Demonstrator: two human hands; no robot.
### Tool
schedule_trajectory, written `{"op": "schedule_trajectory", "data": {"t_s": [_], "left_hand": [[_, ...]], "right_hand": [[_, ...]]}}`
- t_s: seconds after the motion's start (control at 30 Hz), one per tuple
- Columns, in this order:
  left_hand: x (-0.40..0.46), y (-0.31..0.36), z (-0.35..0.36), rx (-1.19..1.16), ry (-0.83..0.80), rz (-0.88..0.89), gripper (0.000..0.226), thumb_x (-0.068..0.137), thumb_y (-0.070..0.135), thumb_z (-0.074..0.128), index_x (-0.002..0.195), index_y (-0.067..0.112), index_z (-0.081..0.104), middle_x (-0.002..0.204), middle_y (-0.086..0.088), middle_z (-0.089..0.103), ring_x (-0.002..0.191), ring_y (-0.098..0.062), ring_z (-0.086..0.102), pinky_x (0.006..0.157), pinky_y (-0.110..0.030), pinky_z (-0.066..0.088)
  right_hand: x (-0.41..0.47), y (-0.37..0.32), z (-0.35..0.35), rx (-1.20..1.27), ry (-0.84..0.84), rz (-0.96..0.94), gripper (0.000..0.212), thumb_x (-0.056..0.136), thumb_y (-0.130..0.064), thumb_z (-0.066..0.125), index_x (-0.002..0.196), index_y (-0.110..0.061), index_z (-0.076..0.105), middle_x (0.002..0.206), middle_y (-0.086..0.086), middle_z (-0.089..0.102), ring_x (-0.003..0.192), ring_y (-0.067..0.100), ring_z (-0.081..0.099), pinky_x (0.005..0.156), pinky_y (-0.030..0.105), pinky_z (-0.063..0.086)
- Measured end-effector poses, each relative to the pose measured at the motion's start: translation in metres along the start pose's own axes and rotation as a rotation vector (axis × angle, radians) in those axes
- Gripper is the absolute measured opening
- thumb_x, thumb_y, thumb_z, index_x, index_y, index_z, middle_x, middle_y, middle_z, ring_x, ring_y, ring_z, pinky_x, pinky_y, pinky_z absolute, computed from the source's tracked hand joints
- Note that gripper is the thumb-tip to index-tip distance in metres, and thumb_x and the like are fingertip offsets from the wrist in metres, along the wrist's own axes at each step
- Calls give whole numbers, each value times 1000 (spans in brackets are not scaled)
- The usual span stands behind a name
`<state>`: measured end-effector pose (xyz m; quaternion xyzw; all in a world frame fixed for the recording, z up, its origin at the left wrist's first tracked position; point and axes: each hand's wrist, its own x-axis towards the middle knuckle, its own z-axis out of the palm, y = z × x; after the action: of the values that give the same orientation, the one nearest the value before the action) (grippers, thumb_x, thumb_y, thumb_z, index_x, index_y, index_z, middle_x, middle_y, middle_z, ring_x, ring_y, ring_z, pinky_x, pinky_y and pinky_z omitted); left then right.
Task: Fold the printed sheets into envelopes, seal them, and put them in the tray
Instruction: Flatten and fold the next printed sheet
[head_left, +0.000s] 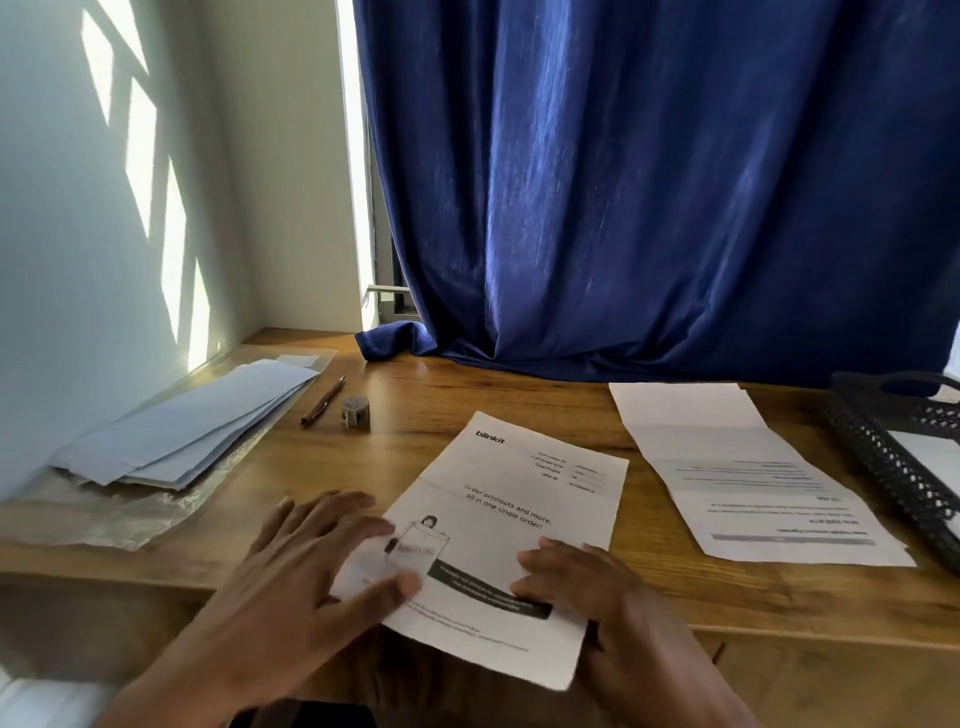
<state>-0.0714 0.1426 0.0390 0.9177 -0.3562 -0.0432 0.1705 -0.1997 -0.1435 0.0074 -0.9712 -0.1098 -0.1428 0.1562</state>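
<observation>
Both hands, the left hand and right hand, lie flat with loose fingers on a sheet that says "blinkit" and "Order printouts and more, all in one single order!".

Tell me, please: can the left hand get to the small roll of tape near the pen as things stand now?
Probably yes. The roll of tape stands in the open on the desk, beyond the left hand, with only bare wood between them. The pen lies beside it, apart. The hand would first have to let go of the printed sheet.

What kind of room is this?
Probably a home desk by a window: a wooden desk holds envelopes and a pen, with a blue curtain behind it.
</observation>
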Motion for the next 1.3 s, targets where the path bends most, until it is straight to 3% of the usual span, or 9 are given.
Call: {"op": "schedule_trajectory", "data": {"t_s": [0.07, 0.2, 0.47, 0.57, 0.7, 0.8, 1.0, 1.13, 1.3], "left_hand": [[-2, -11, -10, -266, -140, 90, 106, 53, 107, 48, 148, 67, 24, 159, 44, 13, 150, 11, 11, 128, -41, 17], [7, -30, 1, -470, -93, 208, 109, 54, 70, 93, 145, 65, 33, 146, 34, 50, 136, 6, 47, 112, -31, 45], [61, -18, 17, -673, 204, 154, 52, 80, 68, 73, 128, 59, 57, 114, 14, 74, 105, -7, 70, 83, -34, 63], [81, -11, 15, -735, 226, 112, 52, 77, 60, 72, 126, 60, 56, 107, 13, 77, 97, -12, 75, 73, -37, 65], [104, -5, 15, -767, 308, 16, 56, 77, 57, 72, 129, 46, 54, 113, 4, 75, 96, -17, 75, 78, -47, 64], [111, -4, 20, -645, 382, -64, 66, 82, 54, 72, 141, 41, 43, 123, 4, 62, 100, -12, 66, 84, -42, 61], [112, -6, 33, -489, 450, -49, 72, 92, 30, 76, 151, 35, 35, 143, 3, 48, 122, -14, 52, 91, -27, 51], [103, -3, 34, -357, 401, 95, 62, 94, 50, 64, 150, 36, 39, 152, 12, 38, 135, -16, 45, 107, -42, 49], [109, -1, 41, 95, 100, 315, 71, 97, 75, 17, 161, 46, 4, 168, 25, -13, 151, 5, -24, 127, -40, -13]], "right_hand": [[1, 7, -10, 211, -155, 82, 53, 95, -5, 67, 137, -37, 59, 155, -15, 46, 148, -1, 30, 122, 26, 27], [-13, 9, -28, 642, 91, 261, 41, 96, -20, 67, 112, -58, 69, 124, -33, 66, 120, -11, 58, 95, 9, 48], [22, 39, -29, 664, 270, 509, 30, 76, -60, 71, 89, -33, 69, 83, -31, 72, 81, -6, 69, 59, 9, 51], [43, 50, -27, 609, 331, 497, 20, 78, -64, 70, 92, -52, 71, 88, -26, 74, 83, -4, 70, 62, 13, 53], [67, 74, -14, 465, 425, 582, 31, 78, -70, 70, 94, -45, 61, 90, -26, 69, 83, -2, 67, 74, 25, 58], [72, 78, -7, 355, 444, 603, 45, 79, -70, 69, 114, -47, 52, 102, -31, 57, 91, -4, 60, 72, 12, 46], [68, 77, 2, 138, 469, 575, 56, 91, -55, 68, 139, -37, 46, 139, -13, 52, 120, 11, 59, 99, 36, 57], [66, 69, 4, -31, 438, 422, 38, 98, -51, 57, 134, -39, 55, 142, -16, 48, 127, -2, 44, 99, 11, 37], [77, 49, 9, -133, 116, 248, 52, 106, -54, 28, 155, -38, 34, 168, -16, 19, 151, -3, 5, 120, 24, 1]]}}
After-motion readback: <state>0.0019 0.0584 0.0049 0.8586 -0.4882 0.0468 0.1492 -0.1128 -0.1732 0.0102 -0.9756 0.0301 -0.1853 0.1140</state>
